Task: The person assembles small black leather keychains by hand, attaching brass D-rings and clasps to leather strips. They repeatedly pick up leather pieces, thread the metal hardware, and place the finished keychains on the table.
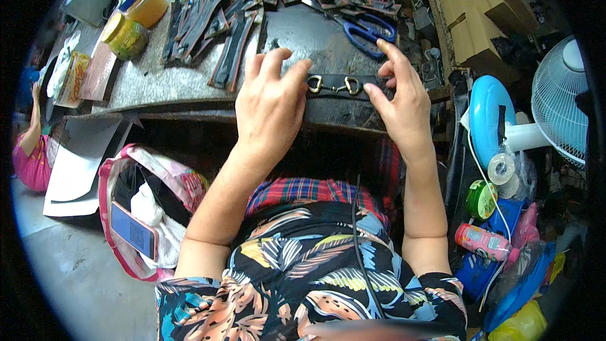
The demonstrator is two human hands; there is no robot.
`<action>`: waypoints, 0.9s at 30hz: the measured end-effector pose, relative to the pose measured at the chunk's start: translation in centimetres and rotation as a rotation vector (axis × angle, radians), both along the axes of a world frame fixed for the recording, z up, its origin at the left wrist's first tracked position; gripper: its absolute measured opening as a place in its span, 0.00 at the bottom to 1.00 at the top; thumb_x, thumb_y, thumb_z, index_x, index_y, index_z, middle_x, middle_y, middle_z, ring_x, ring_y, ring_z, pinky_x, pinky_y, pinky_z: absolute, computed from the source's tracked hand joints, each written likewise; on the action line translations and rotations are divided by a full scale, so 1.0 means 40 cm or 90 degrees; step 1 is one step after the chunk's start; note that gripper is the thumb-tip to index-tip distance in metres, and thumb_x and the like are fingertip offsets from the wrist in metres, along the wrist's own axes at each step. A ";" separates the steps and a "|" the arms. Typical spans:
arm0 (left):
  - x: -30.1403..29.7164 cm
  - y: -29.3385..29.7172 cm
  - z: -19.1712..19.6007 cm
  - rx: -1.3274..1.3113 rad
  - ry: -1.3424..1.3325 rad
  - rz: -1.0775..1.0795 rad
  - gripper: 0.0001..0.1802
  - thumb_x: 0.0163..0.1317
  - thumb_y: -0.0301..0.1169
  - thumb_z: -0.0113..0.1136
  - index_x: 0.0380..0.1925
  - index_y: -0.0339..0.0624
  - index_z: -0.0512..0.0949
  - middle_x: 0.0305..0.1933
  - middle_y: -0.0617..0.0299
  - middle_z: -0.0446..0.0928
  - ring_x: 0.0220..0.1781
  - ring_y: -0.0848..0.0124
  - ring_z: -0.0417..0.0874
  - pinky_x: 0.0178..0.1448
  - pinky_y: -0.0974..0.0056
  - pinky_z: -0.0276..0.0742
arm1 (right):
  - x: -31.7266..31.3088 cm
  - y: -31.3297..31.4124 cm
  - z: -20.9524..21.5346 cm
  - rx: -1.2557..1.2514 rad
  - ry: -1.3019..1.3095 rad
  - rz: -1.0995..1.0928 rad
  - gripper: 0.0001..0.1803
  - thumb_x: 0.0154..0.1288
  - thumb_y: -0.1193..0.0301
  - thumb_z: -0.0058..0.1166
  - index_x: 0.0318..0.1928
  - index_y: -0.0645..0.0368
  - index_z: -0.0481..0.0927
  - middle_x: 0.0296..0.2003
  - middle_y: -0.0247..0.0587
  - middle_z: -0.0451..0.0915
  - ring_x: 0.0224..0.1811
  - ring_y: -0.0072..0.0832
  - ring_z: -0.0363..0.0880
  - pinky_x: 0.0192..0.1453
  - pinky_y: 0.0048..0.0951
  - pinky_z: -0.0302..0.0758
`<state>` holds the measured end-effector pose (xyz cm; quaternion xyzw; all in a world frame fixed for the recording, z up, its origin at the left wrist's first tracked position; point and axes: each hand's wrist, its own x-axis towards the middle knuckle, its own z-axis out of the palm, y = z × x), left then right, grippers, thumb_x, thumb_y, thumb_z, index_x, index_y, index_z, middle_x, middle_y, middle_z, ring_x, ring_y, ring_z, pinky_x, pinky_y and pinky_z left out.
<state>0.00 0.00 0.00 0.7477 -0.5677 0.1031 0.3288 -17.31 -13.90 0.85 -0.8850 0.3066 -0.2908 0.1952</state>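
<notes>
A short black strap [329,90] with two gold-coloured metal rings joined by a bar lies across the front edge of the worktable, between my hands. My left hand [270,104] closes on the strap's left end with its fingers bent; the thumb is mostly hidden. At the right end, my right hand [404,104] grips the strap between thumb and curled fingers. Its index finger stretches forward, close to the blue handles of a pair of scissors [353,33] lying on the table.
Black strips with reddish edges [196,22] are heaped across the worktable [158,88]. Two jars [124,36] stand at the left. A white fan [562,98] and a pink bottle [483,242] are on the right. An open bag [110,183] holding a phone [134,230] sits below left.
</notes>
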 end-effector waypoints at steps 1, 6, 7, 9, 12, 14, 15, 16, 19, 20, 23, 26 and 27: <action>-0.002 0.000 -0.013 -0.045 -0.043 -0.014 0.17 0.56 0.27 0.69 0.47 0.44 0.83 0.54 0.54 0.78 0.54 0.53 0.77 0.57 0.53 0.76 | -0.007 0.001 -0.006 -0.014 -0.002 0.006 0.39 0.53 0.75 0.70 0.67 0.48 0.72 0.37 0.38 0.78 0.43 0.38 0.80 0.49 0.40 0.77; 0.024 -0.012 -0.024 -0.034 0.014 -0.117 0.12 0.57 0.25 0.68 0.43 0.43 0.84 0.43 0.59 0.81 0.49 0.55 0.78 0.53 0.55 0.77 | -0.010 -0.052 0.013 0.154 -0.025 0.057 0.37 0.56 0.80 0.66 0.68 0.51 0.71 0.35 0.36 0.78 0.33 0.27 0.77 0.42 0.30 0.77; 0.024 -0.012 -0.027 -0.035 0.015 -0.116 0.13 0.57 0.25 0.68 0.43 0.43 0.84 0.44 0.58 0.81 0.49 0.55 0.78 0.53 0.55 0.77 | -0.008 -0.076 0.022 0.247 -0.053 0.064 0.36 0.58 0.81 0.65 0.68 0.52 0.72 0.34 0.35 0.78 0.31 0.22 0.75 0.40 0.26 0.76; 0.021 -0.015 -0.032 -0.060 0.007 -0.102 0.15 0.56 0.24 0.69 0.44 0.42 0.83 0.46 0.57 0.80 0.49 0.55 0.78 0.53 0.55 0.77 | -0.005 -0.122 0.039 0.204 -0.120 0.082 0.31 0.61 0.82 0.62 0.66 0.54 0.74 0.32 0.33 0.78 0.31 0.17 0.74 0.39 0.22 0.75; 0.013 -0.013 -0.039 -0.117 -0.020 -0.071 0.18 0.55 0.23 0.69 0.48 0.38 0.81 0.50 0.52 0.78 0.50 0.54 0.78 0.54 0.55 0.77 | 0.023 -0.196 0.059 0.131 -0.160 0.060 0.28 0.63 0.79 0.62 0.65 0.54 0.76 0.34 0.34 0.81 0.32 0.18 0.76 0.38 0.23 0.75; 0.013 -0.011 -0.042 -0.124 -0.033 -0.059 0.18 0.55 0.23 0.69 0.47 0.38 0.81 0.50 0.52 0.78 0.49 0.54 0.78 0.53 0.55 0.78 | 0.049 -0.235 0.063 0.074 -0.143 0.013 0.29 0.62 0.78 0.63 0.65 0.52 0.76 0.37 0.35 0.84 0.34 0.22 0.79 0.40 0.26 0.77; 0.013 -0.012 -0.044 -0.124 -0.031 -0.051 0.18 0.55 0.23 0.69 0.47 0.38 0.82 0.50 0.52 0.78 0.49 0.54 0.78 0.53 0.56 0.78 | 0.062 -0.250 0.064 0.050 -0.141 0.001 0.30 0.61 0.77 0.64 0.65 0.51 0.76 0.38 0.34 0.85 0.38 0.25 0.81 0.44 0.29 0.79; 0.013 -0.014 -0.045 -0.128 -0.040 -0.057 0.18 0.55 0.23 0.69 0.47 0.38 0.82 0.50 0.52 0.78 0.49 0.54 0.78 0.53 0.56 0.78 | 0.075 -0.262 0.062 -0.010 -0.114 -0.014 0.31 0.61 0.77 0.64 0.65 0.50 0.76 0.40 0.34 0.85 0.41 0.27 0.80 0.47 0.31 0.78; 0.012 -0.015 -0.048 -0.132 -0.036 -0.065 0.17 0.54 0.24 0.69 0.46 0.38 0.82 0.49 0.52 0.78 0.48 0.54 0.79 0.52 0.55 0.78 | 0.108 -0.273 0.056 -0.172 -0.076 -0.015 0.33 0.59 0.76 0.66 0.66 0.48 0.75 0.45 0.34 0.84 0.50 0.34 0.79 0.56 0.37 0.76; 0.010 -0.016 -0.050 -0.133 -0.025 -0.065 0.17 0.55 0.24 0.69 0.46 0.38 0.82 0.49 0.52 0.79 0.48 0.53 0.79 0.52 0.55 0.78 | 0.115 -0.268 0.058 -0.198 -0.081 -0.003 0.33 0.59 0.76 0.66 0.66 0.47 0.75 0.46 0.34 0.84 0.52 0.35 0.78 0.58 0.39 0.75; 0.010 -0.017 -0.053 -0.156 -0.010 -0.068 0.16 0.54 0.24 0.70 0.44 0.39 0.83 0.47 0.53 0.80 0.46 0.54 0.80 0.50 0.56 0.79 | 0.139 -0.227 0.063 -0.228 -0.096 0.069 0.33 0.59 0.75 0.66 0.66 0.47 0.75 0.48 0.35 0.83 0.54 0.37 0.77 0.61 0.40 0.74; 0.021 -0.005 -0.035 -0.210 0.051 -0.129 0.16 0.53 0.25 0.71 0.43 0.39 0.84 0.43 0.55 0.80 0.43 0.56 0.80 0.48 0.56 0.78 | 0.156 -0.170 0.057 -0.127 -0.088 0.142 0.32 0.60 0.75 0.65 0.66 0.48 0.75 0.47 0.35 0.84 0.53 0.36 0.78 0.61 0.39 0.75; 0.027 0.011 -0.025 -0.202 0.021 -0.099 0.15 0.53 0.25 0.71 0.43 0.40 0.83 0.42 0.55 0.80 0.42 0.56 0.79 0.46 0.57 0.77 | 0.158 -0.157 0.058 -0.120 -0.078 0.162 0.32 0.60 0.75 0.65 0.66 0.48 0.75 0.47 0.35 0.84 0.53 0.36 0.78 0.61 0.39 0.75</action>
